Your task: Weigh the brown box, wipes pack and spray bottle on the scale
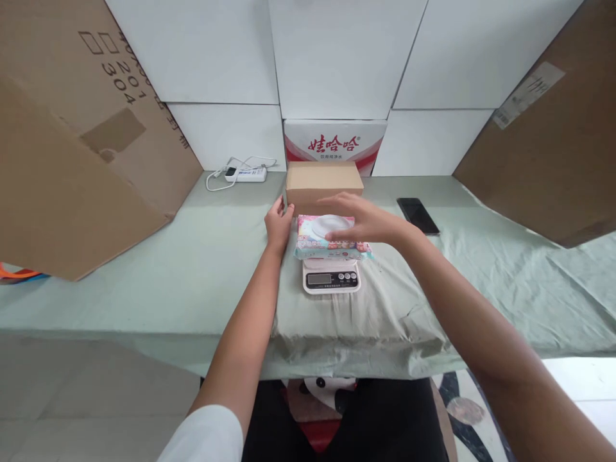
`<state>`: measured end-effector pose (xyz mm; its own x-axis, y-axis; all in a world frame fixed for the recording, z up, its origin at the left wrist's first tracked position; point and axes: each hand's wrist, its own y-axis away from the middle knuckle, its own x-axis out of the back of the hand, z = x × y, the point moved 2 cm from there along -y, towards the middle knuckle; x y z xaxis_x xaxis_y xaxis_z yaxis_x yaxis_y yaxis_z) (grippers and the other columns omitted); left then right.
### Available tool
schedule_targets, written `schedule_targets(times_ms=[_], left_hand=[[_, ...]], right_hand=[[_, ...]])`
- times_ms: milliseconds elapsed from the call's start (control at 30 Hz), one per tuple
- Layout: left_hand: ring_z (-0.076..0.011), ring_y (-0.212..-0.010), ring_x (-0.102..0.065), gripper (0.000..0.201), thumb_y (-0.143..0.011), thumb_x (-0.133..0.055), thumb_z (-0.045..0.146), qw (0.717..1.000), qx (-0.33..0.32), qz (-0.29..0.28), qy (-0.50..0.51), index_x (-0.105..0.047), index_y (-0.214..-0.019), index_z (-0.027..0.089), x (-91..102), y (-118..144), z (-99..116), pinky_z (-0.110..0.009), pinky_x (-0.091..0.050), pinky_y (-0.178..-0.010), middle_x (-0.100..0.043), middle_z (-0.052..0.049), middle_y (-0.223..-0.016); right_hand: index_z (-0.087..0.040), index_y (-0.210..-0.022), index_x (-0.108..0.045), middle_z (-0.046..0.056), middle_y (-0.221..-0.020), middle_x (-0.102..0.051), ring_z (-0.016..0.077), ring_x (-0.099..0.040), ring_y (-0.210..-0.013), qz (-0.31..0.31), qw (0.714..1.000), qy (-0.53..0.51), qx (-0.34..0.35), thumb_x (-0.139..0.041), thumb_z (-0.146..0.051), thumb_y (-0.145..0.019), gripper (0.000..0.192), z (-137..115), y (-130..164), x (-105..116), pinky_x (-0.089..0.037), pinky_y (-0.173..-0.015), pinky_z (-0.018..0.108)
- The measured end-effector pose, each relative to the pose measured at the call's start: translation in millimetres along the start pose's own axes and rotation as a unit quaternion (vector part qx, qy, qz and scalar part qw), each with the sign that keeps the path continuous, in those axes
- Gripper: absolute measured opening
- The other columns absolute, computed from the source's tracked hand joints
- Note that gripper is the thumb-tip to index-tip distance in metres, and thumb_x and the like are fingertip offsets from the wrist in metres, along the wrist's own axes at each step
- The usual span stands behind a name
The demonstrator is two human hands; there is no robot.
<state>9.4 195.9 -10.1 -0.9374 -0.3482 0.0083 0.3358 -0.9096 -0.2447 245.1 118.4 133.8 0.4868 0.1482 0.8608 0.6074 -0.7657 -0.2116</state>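
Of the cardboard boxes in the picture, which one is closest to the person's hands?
The small closed brown box on the table, directly behind the wipes pack. The other cardboard pieces are large and lean at the far left and right sides.

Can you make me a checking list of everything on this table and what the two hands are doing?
Surface: table covered by a wrinkled pale green cloth, bunched at the front edge.
Job's things: pack of wet wipes lying on a small white kitchen scale; plain cardboard box just behind them.
Clutter: black phone lying flat, to the right.
Hands: left hand at the pack's left end, fingers open; right hand flat over the pack's top, contact unclear.
Cables: white power strip with a looped white cord, back left.
Surroundings: white wall panels, a red-and-white printed carton, large cardboard sheets leaning on both sides.
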Motion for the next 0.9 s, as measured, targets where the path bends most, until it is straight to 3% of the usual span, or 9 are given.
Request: schedule_targets(times_ms=[100, 200, 300, 400, 467, 567, 633, 700, 900], left_hand=[[-0.0261, -0.150, -0.056, 0.061, -0.094, -0.066, 0.029, 1.000, -0.002, 0.011, -0.003, -0.057, -0.153, 0.017, 1.3, 1, 0, -0.038, -0.045, -0.124, -0.058, -0.014, -0.161], [-0.0267, -0.151, -0.055, 0.061, -0.093, -0.068, 0.030, 1.000, 0.008, 0.024, -0.011, -0.058, -0.152, 0.017, 3.4, 3, 4, -0.037, -0.045, -0.124, -0.057, -0.016, -0.162], [-0.0272, -0.149, -0.057, 0.059, -0.092, -0.068, 0.031, 0.999, 0.010, 0.030, -0.013, -0.061, -0.149, 0.018, 3.7, 4, 8, -0.038, -0.045, -0.124, -0.059, -0.015, -0.160], [-0.0280, -0.147, -0.059, 0.058, -0.092, -0.069, 0.028, 0.999, 0.015, 0.040, -0.011, -0.062, -0.148, 0.015, 3.3, 2, 8, -0.039, -0.045, -0.124, -0.060, -0.017, -0.158], [-0.0286, -0.147, -0.059, 0.058, -0.091, -0.069, 0.027, 0.999, 0.018, 0.037, -0.008, -0.062, -0.147, 0.013, 3.0, 1, 7, -0.042, -0.044, -0.126, -0.060, -0.018, -0.158], [-0.0294, -0.148, -0.058, 0.058, -0.092, -0.071, 0.030, 0.999, 0.017, 0.031, -0.002, -0.063, -0.147, 0.017, 3.5, 0, 4, -0.045, -0.042, -0.127, -0.062, -0.015, -0.157], [-0.0301, -0.147, -0.058, 0.057, -0.092, -0.072, 0.034, 0.999, 0.013, 0.034, -0.007, -0.064, -0.146, 0.019, 4.1, 0, 3, -0.044, -0.044, -0.126, -0.063, -0.014, -0.156], [-0.0306, -0.147, -0.058, 0.057, -0.092, -0.073, 0.037, 0.999, 0.011, 0.036, -0.013, -0.065, -0.146, 0.019, 4.3, 0, 2, -0.043, -0.045, -0.125, -0.063, -0.015, -0.155], [-0.0280, -0.147, -0.059, 0.055, -0.095, -0.069, 0.029, 0.999, 0.024, 0.037, -0.007, -0.062, -0.148, 0.017, 3.0, 4, 8, -0.041, -0.045, -0.125, -0.061, -0.015, -0.158]], right_hand=[[-0.039, -0.162, -0.045, 0.013, -0.150, -0.057, 0.0427, -0.056, -0.133, -0.154, 0.981, 0.115, 0.017, -0.086, -0.052, -0.074, 0.098, -23, -3, -10, -0.046, -0.109, 0.055], [-0.039, -0.165, -0.039, 0.014, -0.136, -0.062, 0.0393, -0.065, -0.117, -0.181, 0.967, 0.179, 0.002, -0.083, -0.041, -0.076, 0.100, -28, -9, -16, -0.051, -0.095, 0.046], [-0.040, -0.166, -0.038, 0.012, -0.131, -0.065, 0.0365, -0.068, -0.112, -0.170, 0.977, 0.125, -0.038, -0.082, -0.045, -0.078, 0.099, -23, -8, -10, -0.054, -0.090, 0.043], [-0.037, -0.163, -0.045, 0.011, -0.139, -0.068, 0.0338, -0.070, -0.114, -0.141, 0.982, -0.021, -0.121, -0.084, -0.048, -0.077, 0.096, -8, 10, 8, -0.057, -0.092, 0.044], [-0.034, -0.152, -0.058, 0.009, -0.135, -0.072, 0.0309, -0.073, -0.108, -0.118, 0.960, -0.164, -0.194, -0.084, -0.049, -0.078, 0.080, 7, 30, 20, -0.061, -0.086, 0.041], [-0.026, -0.120, -0.072, 0.009, -0.103, -0.080, 0.0269, -0.076, -0.083, -0.055, 0.867, -0.366, -0.335, -0.081, -0.047, -0.081, 0.046, 36, 64, 35, -0.063, -0.066, 0.037], [-0.024, -0.107, -0.070, 0.008, -0.086, -0.077, 0.0249, -0.072, -0.070, 0.015, 0.814, -0.416, -0.404, -0.083, -0.043, -0.080, 0.036, 57, 79, 46, -0.061, -0.058, 0.036], [-0.025, -0.107, -0.067, 0.007, -0.084, -0.075, 0.0231, -0.070, -0.068, 0.081, 0.815, -0.376, -0.434, -0.084, -0.040, -0.079, 0.036, 79, 80, 58, -0.059, -0.057, 0.035], [-0.022, -0.116, -0.067, 0.011, -0.094, -0.070, 0.0283, -0.064, -0.091, 0.216, 0.884, -0.019, -0.415, -0.087, -0.050, -0.072, 0.055, 144, 24, 73, -0.055, -0.086, 0.048]])
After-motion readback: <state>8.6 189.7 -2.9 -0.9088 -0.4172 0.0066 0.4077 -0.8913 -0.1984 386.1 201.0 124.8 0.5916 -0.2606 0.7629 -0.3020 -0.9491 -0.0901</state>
